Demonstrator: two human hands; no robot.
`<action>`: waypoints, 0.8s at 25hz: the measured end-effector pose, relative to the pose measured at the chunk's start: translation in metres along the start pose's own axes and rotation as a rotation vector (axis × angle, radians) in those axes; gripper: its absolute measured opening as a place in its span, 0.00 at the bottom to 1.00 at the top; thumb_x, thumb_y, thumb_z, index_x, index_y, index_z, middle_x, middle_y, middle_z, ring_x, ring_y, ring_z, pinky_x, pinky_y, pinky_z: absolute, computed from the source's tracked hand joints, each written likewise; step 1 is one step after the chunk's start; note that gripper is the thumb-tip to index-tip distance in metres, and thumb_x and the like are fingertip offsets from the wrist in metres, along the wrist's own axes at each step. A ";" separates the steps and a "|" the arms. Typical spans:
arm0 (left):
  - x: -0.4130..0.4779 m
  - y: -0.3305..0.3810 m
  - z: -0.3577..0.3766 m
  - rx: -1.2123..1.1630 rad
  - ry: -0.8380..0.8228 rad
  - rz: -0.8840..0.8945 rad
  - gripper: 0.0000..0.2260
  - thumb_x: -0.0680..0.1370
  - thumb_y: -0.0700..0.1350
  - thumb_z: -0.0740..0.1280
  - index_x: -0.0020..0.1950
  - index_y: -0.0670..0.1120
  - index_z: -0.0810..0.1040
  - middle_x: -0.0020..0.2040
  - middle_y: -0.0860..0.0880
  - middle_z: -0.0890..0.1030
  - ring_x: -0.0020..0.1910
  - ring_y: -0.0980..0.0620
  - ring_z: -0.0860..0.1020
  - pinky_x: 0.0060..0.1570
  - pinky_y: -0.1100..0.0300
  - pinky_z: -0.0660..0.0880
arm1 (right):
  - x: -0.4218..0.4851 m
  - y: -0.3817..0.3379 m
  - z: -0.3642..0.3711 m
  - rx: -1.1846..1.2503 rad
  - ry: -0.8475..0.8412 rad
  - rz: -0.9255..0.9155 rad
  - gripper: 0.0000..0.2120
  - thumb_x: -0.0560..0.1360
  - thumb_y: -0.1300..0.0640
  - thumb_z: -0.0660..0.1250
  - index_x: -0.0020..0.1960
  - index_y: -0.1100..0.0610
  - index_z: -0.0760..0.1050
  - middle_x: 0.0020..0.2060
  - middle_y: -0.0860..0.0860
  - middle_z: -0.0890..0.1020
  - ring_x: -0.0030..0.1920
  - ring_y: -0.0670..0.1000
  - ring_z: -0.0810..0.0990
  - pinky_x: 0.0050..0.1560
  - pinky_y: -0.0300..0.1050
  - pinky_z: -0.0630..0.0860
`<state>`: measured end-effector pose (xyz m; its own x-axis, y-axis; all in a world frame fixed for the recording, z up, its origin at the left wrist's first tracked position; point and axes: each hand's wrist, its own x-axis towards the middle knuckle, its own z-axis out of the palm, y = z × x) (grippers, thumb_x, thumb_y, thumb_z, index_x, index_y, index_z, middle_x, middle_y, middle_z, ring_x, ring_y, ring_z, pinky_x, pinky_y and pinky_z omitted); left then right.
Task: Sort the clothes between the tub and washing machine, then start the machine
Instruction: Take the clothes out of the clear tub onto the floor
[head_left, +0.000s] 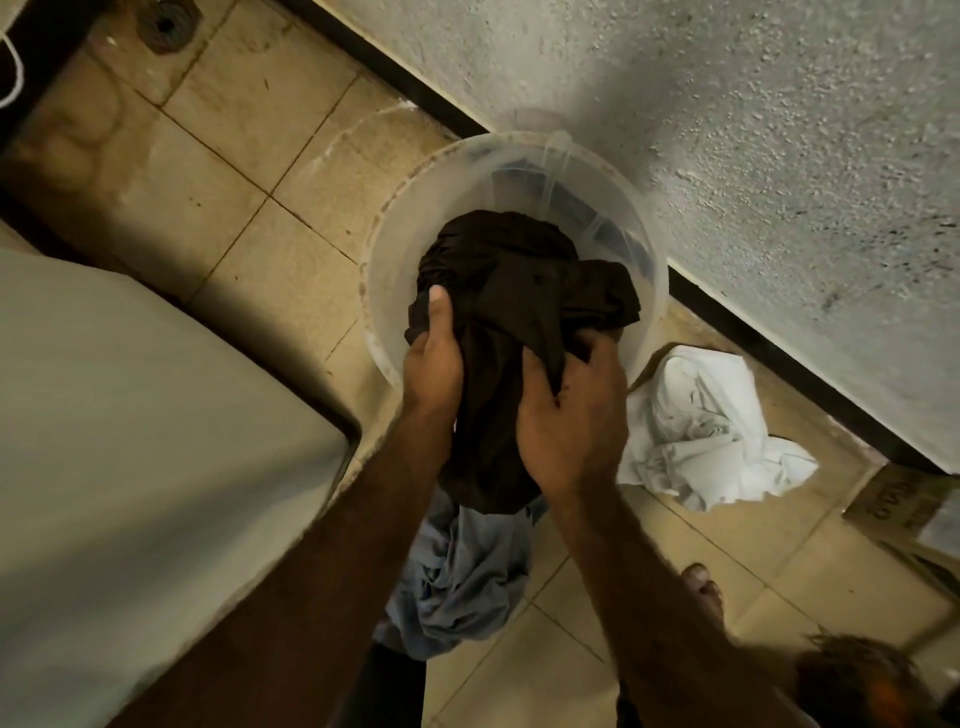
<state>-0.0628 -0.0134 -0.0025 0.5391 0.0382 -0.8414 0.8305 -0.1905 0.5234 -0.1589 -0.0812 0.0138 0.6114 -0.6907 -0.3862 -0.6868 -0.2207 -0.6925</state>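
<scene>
Over the tub (375, 270), at the foot of the wall (727, 130), I have the dark brown garment (524, 291) bunched between both hands. My left grip (434, 358) is clamped on its left edge, thumb laid up along the cloth. My right grip (571, 415) is curled round the lower right of the bundle, fingertips dug into a fold. The upper part of the bundle sits within the tub's mouth and the lower part hangs out over the near rim. Whether it reaches the bottom I cannot tell.

I take this for the sorting step: one piece in hand, to be placed in either the tub or the washing machine (130, 415), which stands to my left with its pale top looking shut. Which way this piece is bound I can't say. For the machine, I would need to lift the whole bundle clear of the rim, carry it left and free one hand for the lid. For the tub, I need only let go and press it down.

The garment is very dark, thin and limp, heavily creased and twisted; I can't tell wet from dry. A blue-grey cloth (457, 571) lies on the floor (260, 171) under my forearms and a white cloth (706, 426) lies just right of the tub. So I reckon the sorting is far from done and the machine not yet due to start.
</scene>
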 end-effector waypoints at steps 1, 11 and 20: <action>-0.002 0.002 0.000 0.036 0.015 0.021 0.32 0.78 0.69 0.61 0.72 0.46 0.76 0.67 0.47 0.80 0.64 0.46 0.78 0.71 0.50 0.72 | -0.001 -0.003 -0.003 -0.094 0.018 -0.029 0.18 0.82 0.45 0.61 0.61 0.53 0.82 0.62 0.53 0.77 0.62 0.56 0.76 0.61 0.51 0.76; -0.019 0.010 -0.003 0.189 0.150 0.094 0.20 0.72 0.60 0.75 0.57 0.49 0.84 0.54 0.48 0.86 0.53 0.48 0.84 0.59 0.51 0.81 | -0.014 -0.015 -0.037 0.285 -0.235 -0.054 0.11 0.82 0.52 0.65 0.57 0.55 0.83 0.47 0.49 0.86 0.50 0.49 0.83 0.55 0.51 0.82; -0.015 0.016 -0.001 0.488 -0.256 0.097 0.19 0.73 0.41 0.77 0.62 0.36 0.82 0.56 0.44 0.84 0.44 0.55 0.86 0.42 0.69 0.80 | -0.011 0.026 -0.033 0.843 -0.587 0.515 0.11 0.79 0.55 0.71 0.59 0.55 0.85 0.57 0.55 0.87 0.60 0.58 0.84 0.61 0.52 0.80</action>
<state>-0.0573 -0.0163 0.0185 0.5077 -0.2301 -0.8302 0.5850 -0.6153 0.5283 -0.1968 -0.1020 0.0206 0.5757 -0.0893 -0.8128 -0.5619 0.6789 -0.4725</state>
